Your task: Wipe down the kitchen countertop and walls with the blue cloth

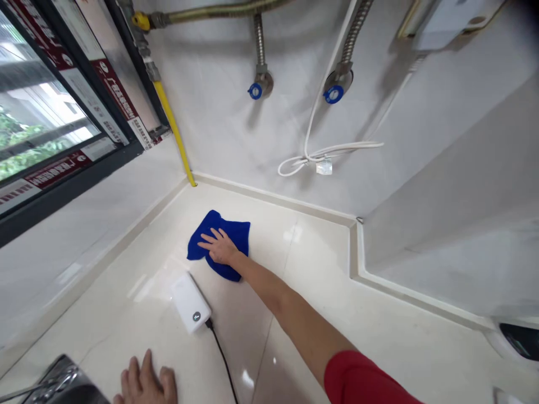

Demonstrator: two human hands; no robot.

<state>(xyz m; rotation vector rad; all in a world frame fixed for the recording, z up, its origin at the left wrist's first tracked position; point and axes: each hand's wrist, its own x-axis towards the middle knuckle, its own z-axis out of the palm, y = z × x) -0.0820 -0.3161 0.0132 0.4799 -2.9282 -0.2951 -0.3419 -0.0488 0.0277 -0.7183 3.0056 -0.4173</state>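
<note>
A blue cloth [233, 233] lies spread on the glossy pale countertop [311, 269], its edges rumpled. On top of it my right hand [219, 247] rests flat, fingers spread, pressing the cloth against the surface. At the bottom left my left hand [147, 384] lies on the countertop with its fingers apart, holding nothing; its lower part is cut off by the frame edge. Between the two hands sits a white power bank [190, 301] with a small round display and a black cable [222, 353] plugged in.
A raised edge strip [269, 197] borders the walls. A yellow pipe [173, 129] comes down in the corner beside the window [42, 106]. Two blue-handled valves [255, 91] and a bundled white cord [309, 159] are on the back wall. A dark shiny object [63, 384] stands lower left.
</note>
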